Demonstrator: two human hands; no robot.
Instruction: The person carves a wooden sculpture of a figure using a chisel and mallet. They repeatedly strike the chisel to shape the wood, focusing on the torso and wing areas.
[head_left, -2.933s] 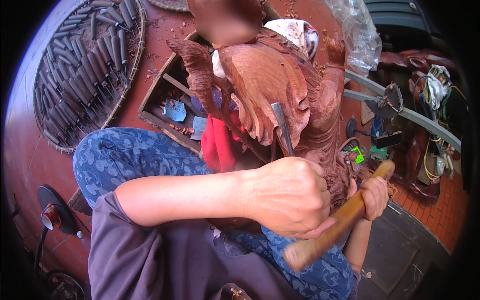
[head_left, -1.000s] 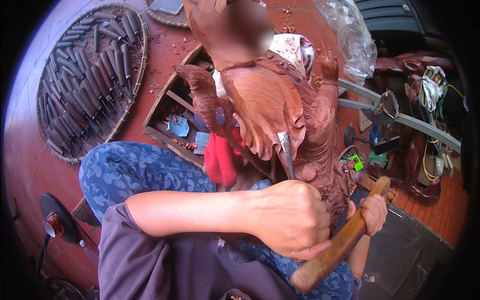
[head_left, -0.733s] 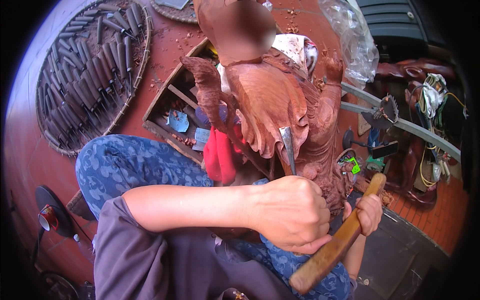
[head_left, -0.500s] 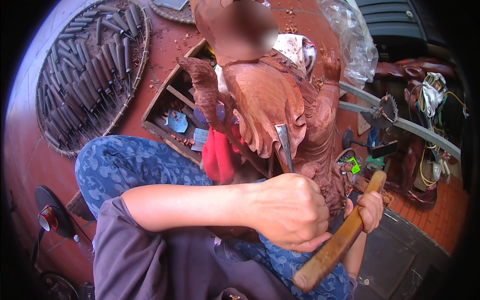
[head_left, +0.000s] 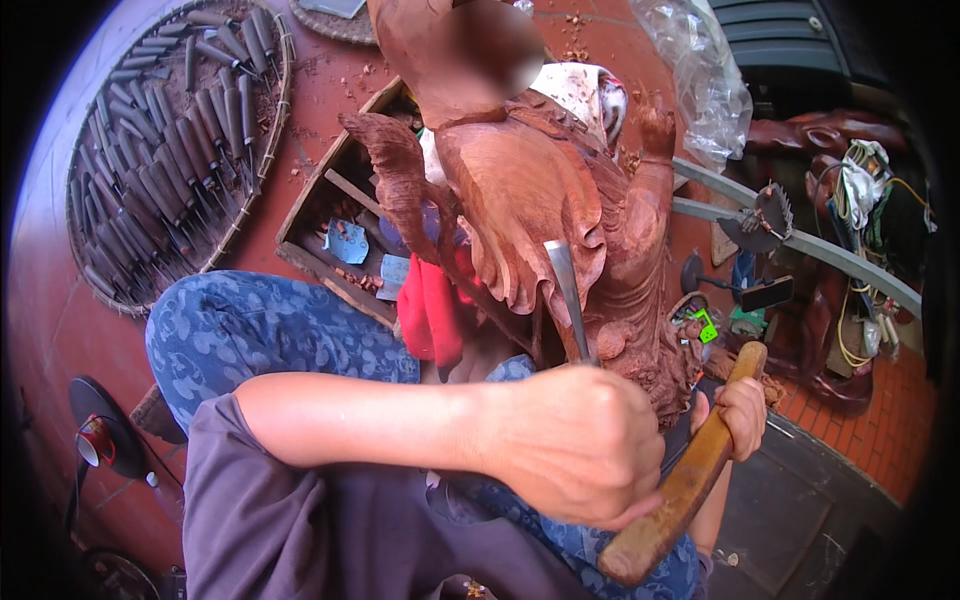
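A tall reddish-brown wooden carving (head_left: 540, 190) stands between my knees. My left hand (head_left: 575, 445) is closed around a chisel (head_left: 566, 290), whose grey metal blade points up against the carving's draped folds. My right hand (head_left: 738, 415), lower right and partly hidden behind the carving's base, grips a wooden mallet (head_left: 680, 490). The mallet's long pale head slants down toward the lower edge. My left forearm crosses the picture from the left above my lap.
A round woven tray (head_left: 160, 150) holding several chisels lies on the red floor at upper left. A wooden tool box (head_left: 340, 230) sits behind the carving with a red cloth (head_left: 430, 310). Clear plastic wrap, a metal bar and cables are at right.
The chisel blade has shifted slightly along the carving's folds while my left hand stays clenched on it. The mallet has stayed low beside the carving base, moving only a little.
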